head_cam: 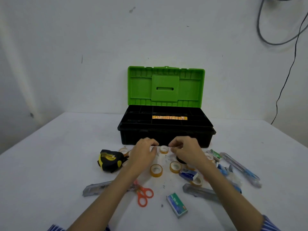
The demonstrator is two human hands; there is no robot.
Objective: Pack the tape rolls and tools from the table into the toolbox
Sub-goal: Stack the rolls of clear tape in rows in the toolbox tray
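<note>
The black toolbox stands open at the back of the table with its green lid upright; an orange-yellow row lies in its tray. My left hand is just in front of it, fingers curled over a small tape roll. My right hand has curled fingers whose tips sit beside another small roll; what it holds is hidden. More yellow rolls lie loose.
A black-yellow tape measure lies left, orange scissors and a grey cutter nearer me. A green staples box, a second grey cutter, a blue cutter and small boxes crowd the right. Cables hang on the wall.
</note>
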